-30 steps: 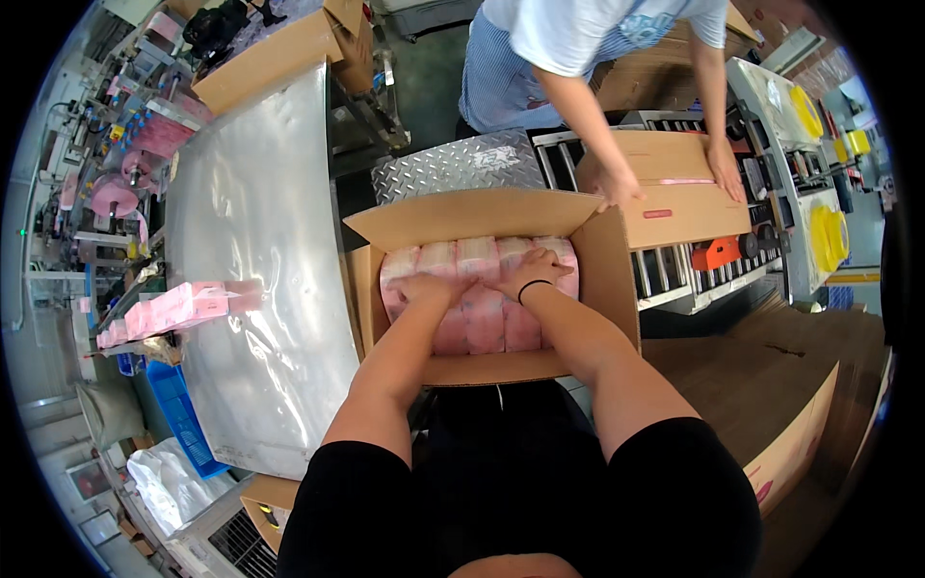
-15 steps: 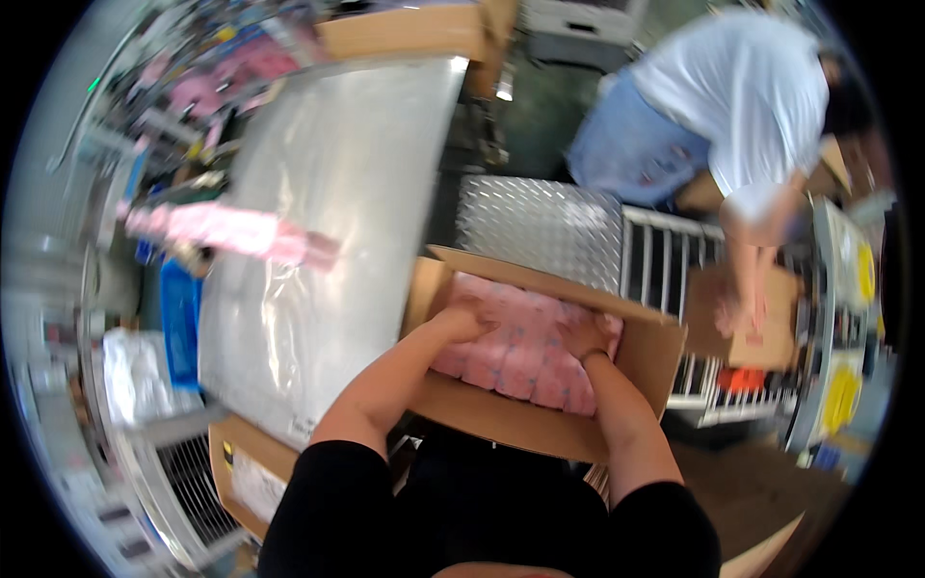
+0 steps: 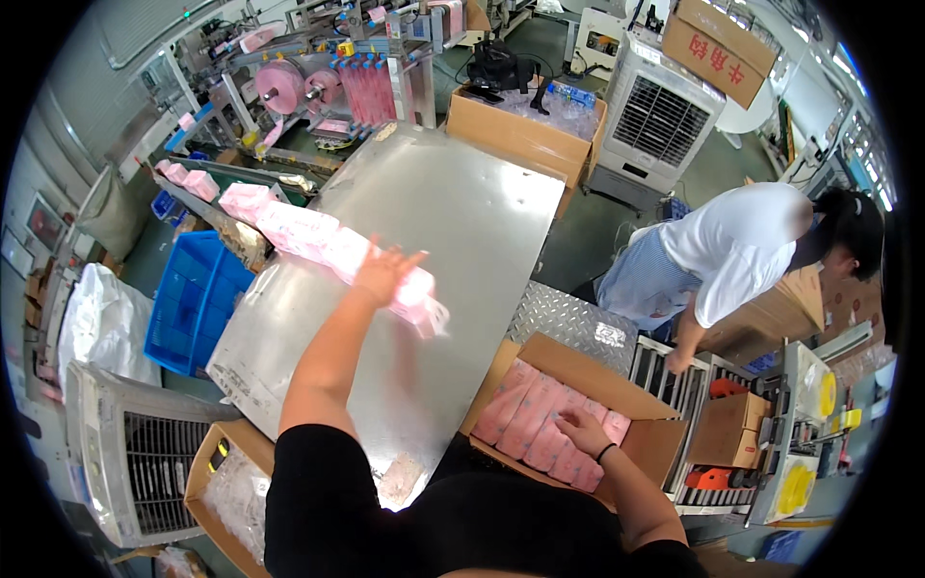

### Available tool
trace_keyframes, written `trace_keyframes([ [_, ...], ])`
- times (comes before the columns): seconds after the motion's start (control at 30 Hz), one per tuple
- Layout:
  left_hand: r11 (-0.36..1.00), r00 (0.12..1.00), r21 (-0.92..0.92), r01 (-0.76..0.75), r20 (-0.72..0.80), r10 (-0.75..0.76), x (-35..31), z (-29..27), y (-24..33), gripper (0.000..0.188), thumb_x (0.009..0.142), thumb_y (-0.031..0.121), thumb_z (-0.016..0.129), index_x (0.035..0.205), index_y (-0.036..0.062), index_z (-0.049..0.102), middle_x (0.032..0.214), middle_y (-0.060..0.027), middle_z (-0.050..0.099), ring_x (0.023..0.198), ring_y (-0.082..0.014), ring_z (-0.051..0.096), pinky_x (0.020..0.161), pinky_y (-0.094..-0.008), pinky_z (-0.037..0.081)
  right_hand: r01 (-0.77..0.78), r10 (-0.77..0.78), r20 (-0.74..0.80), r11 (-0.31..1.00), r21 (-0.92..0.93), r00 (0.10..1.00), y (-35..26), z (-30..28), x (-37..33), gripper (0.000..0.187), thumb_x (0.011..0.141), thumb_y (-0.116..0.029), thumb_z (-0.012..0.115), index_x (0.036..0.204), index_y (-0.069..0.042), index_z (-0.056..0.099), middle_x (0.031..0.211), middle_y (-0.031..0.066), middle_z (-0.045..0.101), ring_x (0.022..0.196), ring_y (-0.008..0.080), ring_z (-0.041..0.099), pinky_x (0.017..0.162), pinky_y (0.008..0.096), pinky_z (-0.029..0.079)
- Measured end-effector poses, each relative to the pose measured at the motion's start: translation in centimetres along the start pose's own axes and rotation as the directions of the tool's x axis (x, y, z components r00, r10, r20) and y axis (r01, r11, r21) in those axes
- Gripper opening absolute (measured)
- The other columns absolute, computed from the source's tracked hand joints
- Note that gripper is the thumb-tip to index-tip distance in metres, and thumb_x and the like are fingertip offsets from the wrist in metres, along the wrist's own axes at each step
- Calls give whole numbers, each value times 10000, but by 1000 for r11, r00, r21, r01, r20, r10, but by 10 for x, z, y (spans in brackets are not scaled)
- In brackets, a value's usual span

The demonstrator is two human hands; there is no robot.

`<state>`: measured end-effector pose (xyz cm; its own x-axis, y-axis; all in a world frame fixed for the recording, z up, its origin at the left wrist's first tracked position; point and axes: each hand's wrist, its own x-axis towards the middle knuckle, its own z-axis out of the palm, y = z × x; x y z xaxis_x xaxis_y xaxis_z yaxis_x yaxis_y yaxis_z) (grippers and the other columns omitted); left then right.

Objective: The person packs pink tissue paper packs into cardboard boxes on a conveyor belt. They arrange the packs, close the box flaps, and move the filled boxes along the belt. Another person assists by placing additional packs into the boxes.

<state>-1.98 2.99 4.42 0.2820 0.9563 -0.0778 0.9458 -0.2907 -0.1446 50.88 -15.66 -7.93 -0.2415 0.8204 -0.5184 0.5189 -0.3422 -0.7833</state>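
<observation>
A row of pink plastic-wrapped packs (image 3: 299, 231) runs across the metal table from the machine's outfeed. My left hand (image 3: 383, 274) lies over the near end of this row with its fingers stretched out, resting on the packs rather than wrapped round them. In front of me on the right stands an open cardboard carton (image 3: 658, 453), filled with pink packs (image 3: 525, 405) set side by side. Over the packs in the carton hovers my right hand (image 3: 584, 433), fingers loosely bent and apart, with nothing visible in it.
The metal table (image 3: 462, 212) fills the middle. A blue crate (image 3: 188, 299) and an air cooler (image 3: 145, 453) stand left. On the right, a co-worker (image 3: 713, 250) bends by a roller conveyor (image 3: 658, 371) bearing a closed carton (image 3: 727, 429). A pink-roll machine (image 3: 318, 91) stands behind.
My left hand has left the carton and reached across to the packs on the table. My right hand has lifted from the carton's packs. The view has swung, and the co-worker has straightened somewhat.
</observation>
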Motion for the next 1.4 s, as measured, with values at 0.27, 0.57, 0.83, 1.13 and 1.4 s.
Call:
trace_keyframes([
  [0.27,776,861,-436,455,-8,-509,24,-13,-21,842,870,745,486,1543,249,386,1650,-57,250,1535,-388,78,1167,-717,42,364,-501,-35,673,-643,865,-206,92,24,921,808,-485,749,1524,-84,330,1439,292,415,1259,484,499,1086,493,413],
  [0.57,947,950,-86,308,-22,-311,-20,74,-52,683,962,631,439,1352,86,570,1536,-181,382,1442,-568,173,1165,-635,280,79,-156,-47,712,-698,987,-261,84,64,1044,794,-549,698,1605,-183,151,1414,329,386,1179,495,561,1019,482,481],
  [0.83,350,833,-913,210,-21,-554,-143,39,122,836,815,231,827,1473,-18,375,1441,-272,452,1341,-355,474,1064,-437,456,209,-239,-113,951,-229,964,-142,107,104,1139,812,-578,746,1590,-46,106,1427,256,522,1236,370,592,1033,412,474],
  [1.13,-95,997,-993,65,68,-35,-133,-28,173,969,819,166,823,1564,27,219,1473,-159,451,1320,-258,505,1046,-402,470,573,-573,-15,819,13,819,-138,36,12,744,845,-339,797,1434,-53,445,1294,167,632,1147,271,642,966,385,509],
  [1.4,186,962,-968,170,203,180,-101,81,304,768,912,399,700,1490,11,376,1454,-229,444,1335,-325,480,1110,-397,379,336,-333,-65,941,46,941,30,-4,-54,726,903,-304,737,1449,10,377,1240,221,642,1142,304,636,951,386,510],
])
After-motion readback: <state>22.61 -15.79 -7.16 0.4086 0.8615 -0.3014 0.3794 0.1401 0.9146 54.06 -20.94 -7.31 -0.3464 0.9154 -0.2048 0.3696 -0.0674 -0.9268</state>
